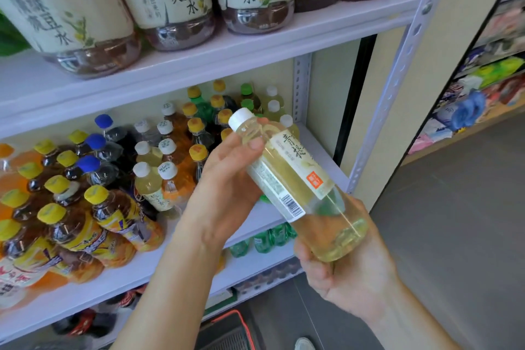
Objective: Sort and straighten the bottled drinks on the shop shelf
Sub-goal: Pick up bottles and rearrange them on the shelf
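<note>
left hand (227,179) pinches the tilted pale bottle (295,179) near its neck, right hand (349,273) cups its base.

Tilted bottle (295,182) held before middle shelf (321,156), right of standing bottles (119,179).

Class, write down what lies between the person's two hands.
The labelled body of the white-capped bottle, tilted: left hand near its cap, right hand at its base. Head view.
</note>
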Demonstrator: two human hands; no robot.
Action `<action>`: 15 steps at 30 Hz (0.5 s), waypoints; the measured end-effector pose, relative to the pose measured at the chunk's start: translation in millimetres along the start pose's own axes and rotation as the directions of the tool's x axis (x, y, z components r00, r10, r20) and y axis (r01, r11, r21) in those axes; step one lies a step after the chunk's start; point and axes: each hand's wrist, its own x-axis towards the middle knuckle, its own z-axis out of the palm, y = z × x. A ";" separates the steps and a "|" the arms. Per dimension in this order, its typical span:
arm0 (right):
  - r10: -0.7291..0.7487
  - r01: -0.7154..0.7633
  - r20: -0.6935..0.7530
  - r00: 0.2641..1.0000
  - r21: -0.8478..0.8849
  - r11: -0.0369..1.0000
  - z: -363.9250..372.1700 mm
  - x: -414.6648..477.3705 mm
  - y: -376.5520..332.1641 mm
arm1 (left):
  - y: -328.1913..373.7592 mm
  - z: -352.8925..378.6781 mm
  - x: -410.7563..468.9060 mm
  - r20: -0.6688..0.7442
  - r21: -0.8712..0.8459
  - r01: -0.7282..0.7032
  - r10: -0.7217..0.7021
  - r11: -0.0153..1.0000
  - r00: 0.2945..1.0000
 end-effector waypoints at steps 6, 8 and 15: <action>-0.373 0.311 -0.180 0.910 -0.300 0.902 8.1 -5.5 27.3 | 7.7 -1.2 -31.6 -0.335 0.206 0.009 0.062 0.979 0.940; -0.494 0.340 -0.105 0.863 -0.601 0.723 13.1 -9.6 37.0 | 9.8 -4.3 -38.9 -0.400 0.281 0.009 0.109 0.960 0.910; -0.440 0.332 -0.171 0.881 -0.438 0.835 31.8 -18.8 64.8 | 24.4 -20.7 -61.1 -0.174 0.152 0.046 -0.019 0.987 0.984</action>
